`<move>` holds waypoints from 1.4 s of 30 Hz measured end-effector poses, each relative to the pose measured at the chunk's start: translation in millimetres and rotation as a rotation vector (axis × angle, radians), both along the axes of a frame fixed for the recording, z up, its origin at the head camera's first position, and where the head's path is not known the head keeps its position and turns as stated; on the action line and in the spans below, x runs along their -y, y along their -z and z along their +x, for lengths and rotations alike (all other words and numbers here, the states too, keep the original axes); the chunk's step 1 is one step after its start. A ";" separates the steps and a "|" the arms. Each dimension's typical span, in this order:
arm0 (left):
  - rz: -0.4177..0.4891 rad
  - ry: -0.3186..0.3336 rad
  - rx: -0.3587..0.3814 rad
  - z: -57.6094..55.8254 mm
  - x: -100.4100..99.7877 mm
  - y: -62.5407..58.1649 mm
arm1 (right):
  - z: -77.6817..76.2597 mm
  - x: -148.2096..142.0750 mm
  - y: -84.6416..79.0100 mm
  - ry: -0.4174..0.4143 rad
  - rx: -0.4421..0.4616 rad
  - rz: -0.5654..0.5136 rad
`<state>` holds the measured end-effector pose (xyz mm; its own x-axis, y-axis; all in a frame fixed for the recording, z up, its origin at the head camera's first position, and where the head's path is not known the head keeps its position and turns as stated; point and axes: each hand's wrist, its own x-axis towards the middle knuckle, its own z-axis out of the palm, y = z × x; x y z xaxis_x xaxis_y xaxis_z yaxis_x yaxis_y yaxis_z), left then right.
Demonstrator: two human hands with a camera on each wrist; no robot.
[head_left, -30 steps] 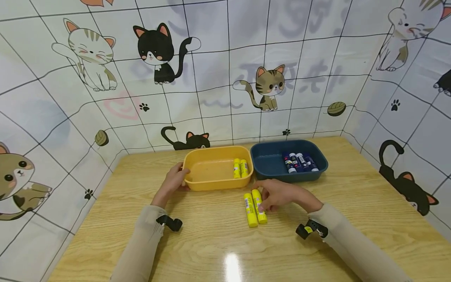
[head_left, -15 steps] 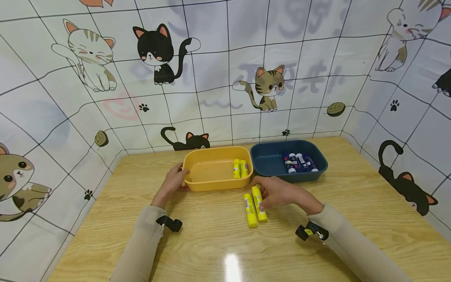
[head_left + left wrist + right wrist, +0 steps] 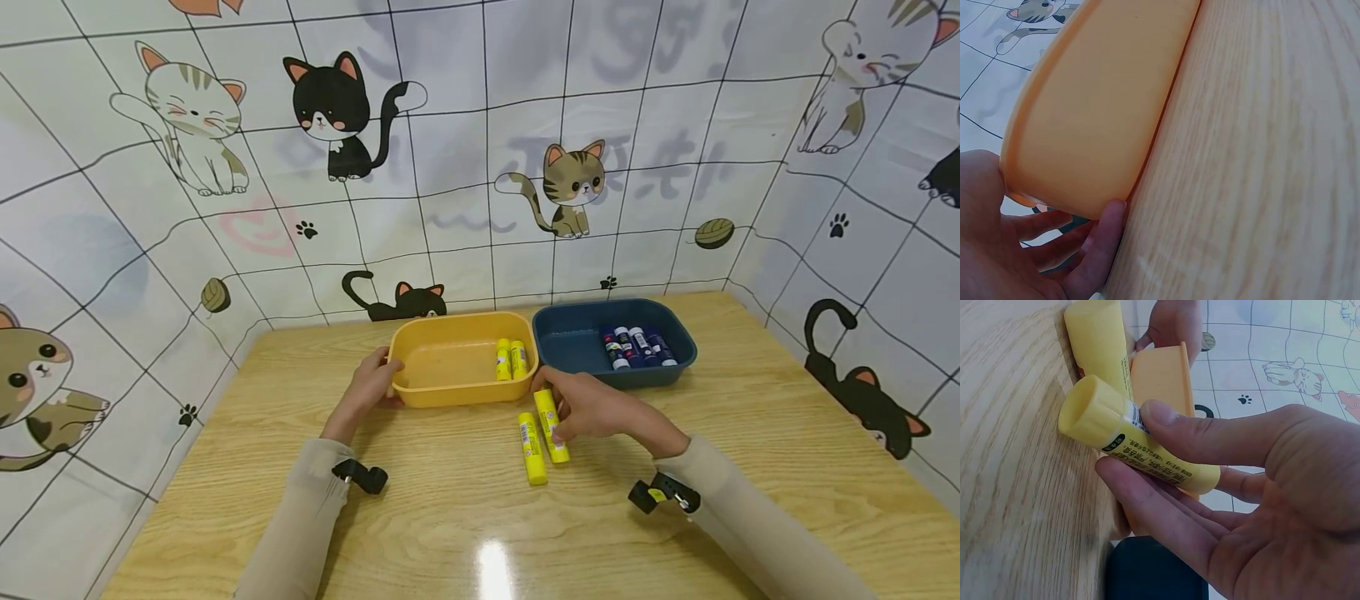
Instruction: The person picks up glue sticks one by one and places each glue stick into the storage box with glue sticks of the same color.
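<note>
My right hand pinches a yellow glue stick between thumb and fingers. In the right wrist view this glue stick tilts close over the wood, label and barcode visible. A second yellow glue stick lies on the table just left of it. My left hand grips the left end of a yellow plastic bin. In the left wrist view, fingers curl about the end wall of the bin. Two yellow glue sticks lie side by side at the bin's right end.
A dark blue bin stands right beside the yellow one, with several dark blue, white-capped sticks inside. Both bins sit near the back of the wooden table. Behind it hangs a wall covering printed with cats.
The right hand has lifted the right-hand glue stick slightly and moved it a little away from the other one, toward the bins. The left hand and both bins have stayed in place.
</note>
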<state>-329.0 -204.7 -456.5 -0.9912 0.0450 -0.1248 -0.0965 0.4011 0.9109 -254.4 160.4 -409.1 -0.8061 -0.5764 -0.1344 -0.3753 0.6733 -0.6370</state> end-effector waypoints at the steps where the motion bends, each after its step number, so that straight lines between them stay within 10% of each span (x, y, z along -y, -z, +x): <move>1: 0.000 -0.001 0.000 0.1 0.0 0.0 | 0.1 0.0 -0.1 -0.002 -0.008 0.000; 42: 0.001 0.000 0.013 1.4 -0.6 -1.6 | 1.6 7.3 -5.7 0.052 -0.197 -0.169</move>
